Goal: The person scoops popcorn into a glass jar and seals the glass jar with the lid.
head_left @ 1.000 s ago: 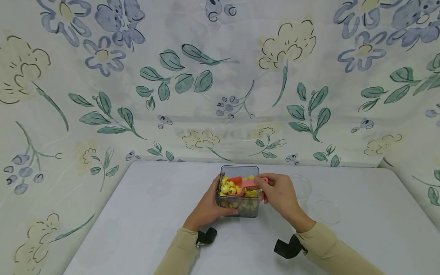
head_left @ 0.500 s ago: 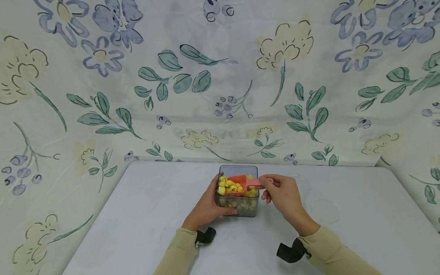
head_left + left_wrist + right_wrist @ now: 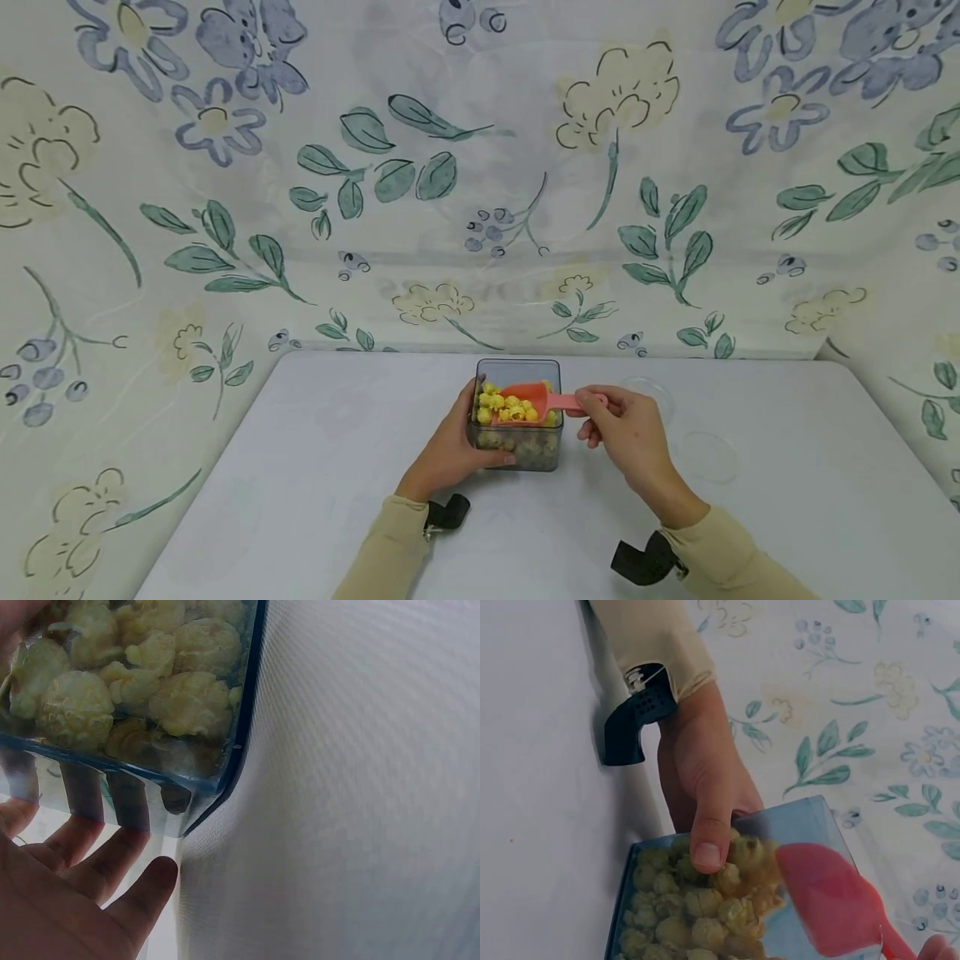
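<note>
A clear, bluish square container [image 3: 538, 454] full of yellow popcorn stands on the white table. My left hand [image 3: 448, 450] grips it from the left, thumb across the front wall and fingers round the far side, as the left wrist view also shows. With my right hand [image 3: 632, 432] I pinch the handle of a pink-red scoop [image 3: 561, 402]. Its bowl, heaped with popcorn [image 3: 513, 410], is at the container's mouth. In the right wrist view the scoop [image 3: 825, 896] shows through the wall, partly above the popcorn [image 3: 701, 904]; the right fingertips just enter the corner.
Two clear round pieces, a farther one [image 3: 667, 398] and a nearer one [image 3: 708, 457], lie on the table [image 3: 315, 467] right of the container. A flower-printed cloth [image 3: 517, 183] rises behind the table. Black camera mounts sit under both wrists.
My right hand has drawn the scoop to the right and its bowl has come up level, with popcorn showing in it. The left hand keeps its hold on the container.
</note>
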